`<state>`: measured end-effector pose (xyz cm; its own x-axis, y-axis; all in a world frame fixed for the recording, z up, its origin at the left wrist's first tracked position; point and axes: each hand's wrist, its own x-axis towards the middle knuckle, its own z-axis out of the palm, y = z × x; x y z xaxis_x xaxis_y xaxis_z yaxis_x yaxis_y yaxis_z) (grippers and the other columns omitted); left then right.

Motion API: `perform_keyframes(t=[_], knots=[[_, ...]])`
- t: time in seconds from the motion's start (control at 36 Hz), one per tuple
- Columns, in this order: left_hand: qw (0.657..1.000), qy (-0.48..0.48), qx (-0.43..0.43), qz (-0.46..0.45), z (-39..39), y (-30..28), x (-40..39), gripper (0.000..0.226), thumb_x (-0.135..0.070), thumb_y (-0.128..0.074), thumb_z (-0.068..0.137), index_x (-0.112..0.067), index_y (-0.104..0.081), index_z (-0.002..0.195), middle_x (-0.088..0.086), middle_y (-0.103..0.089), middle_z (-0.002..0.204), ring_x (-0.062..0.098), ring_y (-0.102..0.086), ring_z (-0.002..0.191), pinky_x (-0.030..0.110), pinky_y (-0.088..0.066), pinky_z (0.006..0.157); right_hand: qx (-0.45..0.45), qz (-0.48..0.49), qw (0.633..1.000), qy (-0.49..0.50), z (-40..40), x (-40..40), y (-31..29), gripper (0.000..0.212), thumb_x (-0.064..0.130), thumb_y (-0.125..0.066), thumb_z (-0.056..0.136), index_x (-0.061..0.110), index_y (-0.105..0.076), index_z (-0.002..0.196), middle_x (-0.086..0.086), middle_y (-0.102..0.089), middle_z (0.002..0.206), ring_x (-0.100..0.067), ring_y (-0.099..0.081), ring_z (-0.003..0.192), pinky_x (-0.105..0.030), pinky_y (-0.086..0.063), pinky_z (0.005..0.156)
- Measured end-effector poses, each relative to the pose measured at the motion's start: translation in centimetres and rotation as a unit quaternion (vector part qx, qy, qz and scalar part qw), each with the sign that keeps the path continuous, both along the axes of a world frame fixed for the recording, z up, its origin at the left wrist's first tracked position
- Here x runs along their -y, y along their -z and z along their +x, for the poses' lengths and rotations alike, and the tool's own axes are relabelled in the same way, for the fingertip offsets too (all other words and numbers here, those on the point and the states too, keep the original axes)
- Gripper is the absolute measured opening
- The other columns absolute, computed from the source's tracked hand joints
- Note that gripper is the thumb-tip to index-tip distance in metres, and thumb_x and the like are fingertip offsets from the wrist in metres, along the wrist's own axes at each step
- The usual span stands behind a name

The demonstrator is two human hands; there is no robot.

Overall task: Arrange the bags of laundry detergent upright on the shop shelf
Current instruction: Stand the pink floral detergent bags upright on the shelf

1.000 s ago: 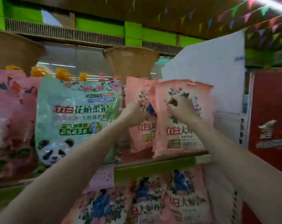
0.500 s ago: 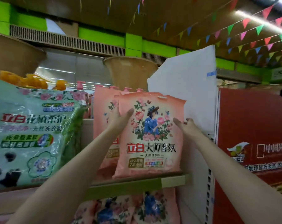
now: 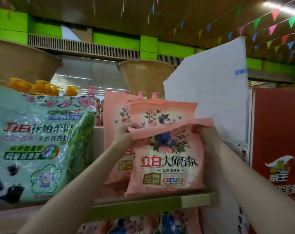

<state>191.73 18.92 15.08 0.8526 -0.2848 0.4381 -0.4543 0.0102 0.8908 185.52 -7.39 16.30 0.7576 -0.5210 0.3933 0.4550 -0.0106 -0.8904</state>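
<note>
**Front pink bag held by its top on the shelf**

Head view: the front pink detergent bag (image 3: 167, 159) stands upright at the shelf edge (image 3: 143, 206), its top flap folded forward. The left hand (image 3: 124, 134) pinches the flap's left corner; the right hand (image 3: 206, 135) grips the upper right side, fingers curled behind. More pink bags (image 3: 116, 119) stand behind it. A large green panda bag (image 3: 33, 144) sits to the left.
</note>
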Motion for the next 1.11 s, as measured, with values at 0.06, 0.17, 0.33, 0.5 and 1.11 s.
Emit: perform_keyframes(t=[0.06, 0.17, 0.33, 0.5, 1.11], knots=[[1.0, -0.001, 0.009, -0.023, -0.3, -1.2, 0.4, 0.013, -0.018, -0.07, 0.081, -0.013, -0.063, 0.091, 0.008, -0.069, 0.09, 0.02, -0.068, 0.077, 0.034, -0.06, 0.068, -0.033, -0.015, 0.999, 0.0, -0.1, -0.5, -0.6, 0.034, 0.001, -0.065, 0.058, 0.006, -0.068, 0.092, -0.02, -0.07, 0.091, -0.037, -0.068, 0.086, -0.048, -0.054, 0.081], [0.995, -0.082, -0.02, -0.047, 1.4, -2.9, 1.7, 0.049, -0.055, -0.08, 0.052, -0.027, -0.055, 0.083, 0.006, -0.044, 0.128, 0.03, -0.06, 0.106, 0.047, -0.055, 0.086, -0.05, -0.024, 0.998, -0.031, 0.4, -0.7, -1.7, 0.038, 0.018, -0.072, 0.077, 0.007, -0.056, 0.109, -0.015, -0.065, 0.097, -0.028, -0.065, 0.077, -0.031, -0.052, 0.06], [0.998, 0.0, -0.064, -0.017, 0.4, -3.7, 2.0, 0.021, -0.026, -0.062, 0.088, -0.015, -0.051, 0.1, 0.008, -0.065, 0.09, 0.018, -0.064, 0.067, 0.032, -0.057, 0.061, -0.077, -0.012, 0.996, -0.037, 1.0, 0.0, -1.1, 0.042, 0.008, -0.074, 0.074, -0.004, -0.06, 0.112, -0.014, -0.072, 0.095, -0.031, -0.069, 0.084, -0.047, -0.054, 0.083], [0.997, -0.053, -0.003, -0.062, -0.6, -3.9, 0.4, 0.024, -0.022, -0.057, 0.092, -0.003, -0.052, 0.107, 0.001, -0.059, 0.078, 0.012, -0.059, 0.059, 0.019, -0.049, 0.042, -0.043, -0.03, 0.998, 0.02, 1.3, -2.7, -2.2, 0.023, 0.013, -0.073, 0.08, 0.005, -0.067, 0.101, -0.015, -0.069, 0.11, -0.035, -0.064, 0.104, -0.049, -0.048, 0.099], [0.999, 0.002, -0.024, -0.033, 1.7, -4.9, -6.6, 0.032, -0.015, -0.066, 0.082, -0.012, -0.05, 0.109, 0.013, -0.061, 0.096, 0.02, -0.06, 0.068, 0.026, -0.057, 0.053, -0.068, -0.026, 0.969, -0.236, 4.8, -6.5, -1.1, 0.039, 0.028, -0.06, 0.084, 0.004, -0.061, 0.114, -0.012, -0.073, 0.086, -0.026, -0.07, 0.068, -0.033, -0.054, 0.07]])
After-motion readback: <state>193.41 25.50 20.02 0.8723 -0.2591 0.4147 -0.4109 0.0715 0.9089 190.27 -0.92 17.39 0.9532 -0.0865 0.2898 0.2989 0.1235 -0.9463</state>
